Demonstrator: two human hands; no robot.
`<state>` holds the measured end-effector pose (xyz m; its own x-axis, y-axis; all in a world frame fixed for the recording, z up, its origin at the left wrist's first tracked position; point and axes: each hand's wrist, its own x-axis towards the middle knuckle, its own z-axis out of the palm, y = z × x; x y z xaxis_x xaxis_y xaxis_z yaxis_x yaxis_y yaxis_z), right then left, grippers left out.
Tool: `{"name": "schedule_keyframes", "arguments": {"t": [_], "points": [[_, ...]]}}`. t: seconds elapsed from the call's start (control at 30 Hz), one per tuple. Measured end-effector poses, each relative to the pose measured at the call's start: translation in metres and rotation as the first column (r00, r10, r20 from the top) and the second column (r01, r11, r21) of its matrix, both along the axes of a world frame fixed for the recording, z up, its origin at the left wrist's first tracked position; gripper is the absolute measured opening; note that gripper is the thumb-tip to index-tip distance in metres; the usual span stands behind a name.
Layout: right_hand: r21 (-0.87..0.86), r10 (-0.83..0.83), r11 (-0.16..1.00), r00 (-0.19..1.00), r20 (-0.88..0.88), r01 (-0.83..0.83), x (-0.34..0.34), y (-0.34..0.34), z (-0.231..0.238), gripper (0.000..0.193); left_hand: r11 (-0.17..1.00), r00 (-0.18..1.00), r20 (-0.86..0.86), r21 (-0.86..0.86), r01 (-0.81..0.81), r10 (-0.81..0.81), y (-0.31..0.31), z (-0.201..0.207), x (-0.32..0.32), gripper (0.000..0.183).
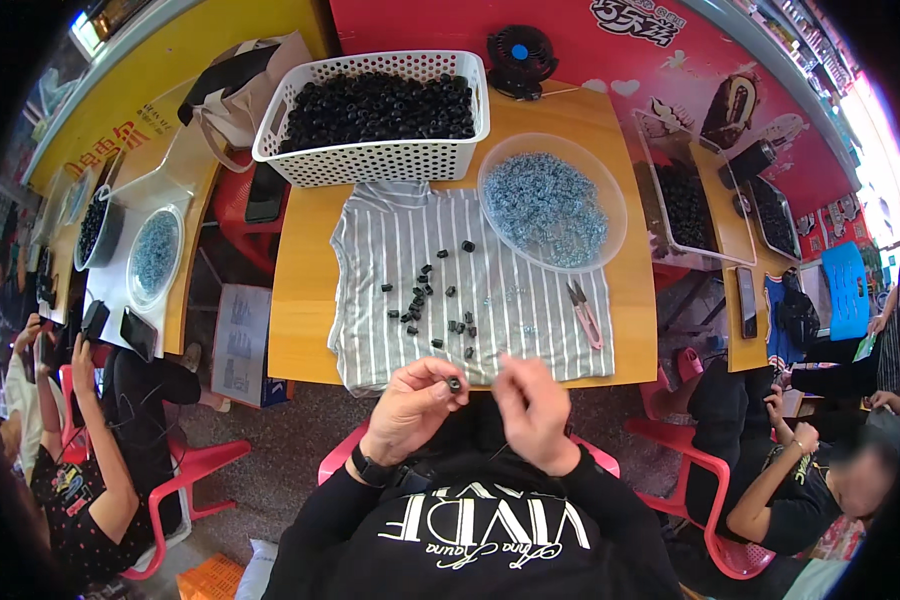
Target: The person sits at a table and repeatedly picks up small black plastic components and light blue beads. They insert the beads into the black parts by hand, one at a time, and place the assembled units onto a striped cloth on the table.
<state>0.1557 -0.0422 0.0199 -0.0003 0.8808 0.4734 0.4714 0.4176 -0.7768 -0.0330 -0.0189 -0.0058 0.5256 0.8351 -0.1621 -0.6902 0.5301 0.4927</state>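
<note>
My left hand (407, 408) is closed in a pinch at the table's front edge, holding a small black plastic cylinder with a hole (455, 384) between thumb and forefinger. To its right, my right hand (535, 412) is curled with thumb and forefinger close together. Its fingertips are blurred, so whatever they hold cannot be made out. Beyond both hands, several loose black cylinders (419, 291) lie scattered on a grey striped cloth (370, 250). A few clear bluish bits (515, 292) lie there too, beside pink-handled snips (587, 318).
A white perforated basket (380, 163) full of black cylinders stands at the back of the table (305, 290). Right of it is a round clear tub (610, 235) of bluish pieces, with a black fan (522, 58) behind. People sit at neighbouring tables on both sides.
</note>
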Motion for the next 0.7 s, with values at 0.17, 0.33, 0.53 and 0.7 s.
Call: {"name": "schedule_keyframes", "arguments": {"t": [0.17, 0.33, 0.53, 0.7], "points": [[-0.138, 0.014, 0.99, 0.937, 0.348, 0.036, 0.017, 0.027, 0.006, 0.019, 0.997, 0.996, 0.052, 0.007, -0.077, 0.077, 0.007, 0.0, -0.021, 0.02], [0.114, -0.629, 0.769, 0.776, -0.041, 0.629, 0.084, 0.041, 0.038, 0.018, 0.998, 0.995, 0.076, 0.021, -0.064, 0.062, 0.01, 0.0, -0.028, 0.022], [-0.079, -0.729, 0.523, 0.397, -0.558, 0.849, 0.226, 0.023, 0.063, 0.072, 0.994, 0.993, 0.065, 0.045, -0.103, 0.1, 0.013, -0.012, -0.031, 0.021], [-0.634, -0.93, 0.326, 0.118, -0.348, 0.701, 0.419, -0.052, 0.011, 0.068, 0.999, 0.996, 0.088, 0.045, -0.03, 0.026, 0.02, -0.01, -0.022, 0.023]]}}
